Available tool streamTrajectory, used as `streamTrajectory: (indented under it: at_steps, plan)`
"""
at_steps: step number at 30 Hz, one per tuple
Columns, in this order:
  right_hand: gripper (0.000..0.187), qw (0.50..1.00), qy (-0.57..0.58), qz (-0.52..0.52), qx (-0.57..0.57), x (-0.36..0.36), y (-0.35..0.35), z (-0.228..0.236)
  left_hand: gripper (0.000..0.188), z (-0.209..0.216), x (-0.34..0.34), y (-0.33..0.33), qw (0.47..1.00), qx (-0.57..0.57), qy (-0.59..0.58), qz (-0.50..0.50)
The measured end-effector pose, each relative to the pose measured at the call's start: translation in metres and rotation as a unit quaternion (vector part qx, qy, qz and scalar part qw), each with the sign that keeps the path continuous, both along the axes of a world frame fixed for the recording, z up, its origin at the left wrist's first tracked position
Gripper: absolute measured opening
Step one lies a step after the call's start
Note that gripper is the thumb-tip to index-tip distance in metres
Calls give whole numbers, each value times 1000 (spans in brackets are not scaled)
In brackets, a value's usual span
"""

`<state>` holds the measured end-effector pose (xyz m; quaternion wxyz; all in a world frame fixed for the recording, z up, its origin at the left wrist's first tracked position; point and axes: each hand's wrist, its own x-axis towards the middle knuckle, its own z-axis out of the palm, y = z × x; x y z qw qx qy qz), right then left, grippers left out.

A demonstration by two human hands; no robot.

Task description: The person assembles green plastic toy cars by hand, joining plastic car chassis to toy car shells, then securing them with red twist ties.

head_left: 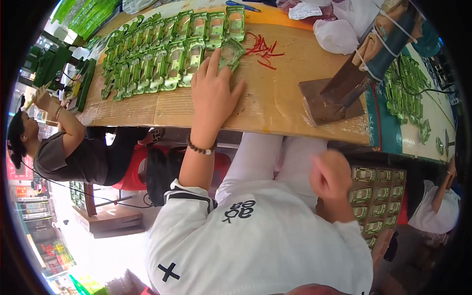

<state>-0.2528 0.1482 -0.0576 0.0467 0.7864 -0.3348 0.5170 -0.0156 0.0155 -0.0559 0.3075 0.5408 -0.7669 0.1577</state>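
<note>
My left hand (214, 91) lies palm down over the workbench, fingers stretched forward. Its fingertips touch or nearly touch a tilted, clear green plastic part (230, 53) at the right end of the front row. Rows of similar green frame-shaped plastic parts (176, 60) run off to the left, and another row (199, 27) lies behind them. Thin red strips (264, 48) are scattered to the right of the parts. My right hand (332, 174) is raised over my lap, below the table edge. It is blurred, its fingers curled in; anything inside them is hidden.
A brown metal stand (329, 101) with a wrapped post is at right on the cardboard-covered workbench (275, 108). White plastic bags (337, 34) and a blue pen-like tool (243, 6) lie at the back. A crate of green parts (377, 191) stands low right. Co-workers sit on both sides.
</note>
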Motion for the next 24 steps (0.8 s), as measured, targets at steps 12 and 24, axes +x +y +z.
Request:
streamTrajectory:
  at_steps: [12, 24]
  plan:
    - [15, 873, 312, -245, 283, 94, -157, 15, 47, -10, 30, 52, 945, 71, 309, -77]
    - [12, 945, 266, -84, 173, 73, -130, 28, 41, -20, 33, 64, 806, 99, 558, -169]
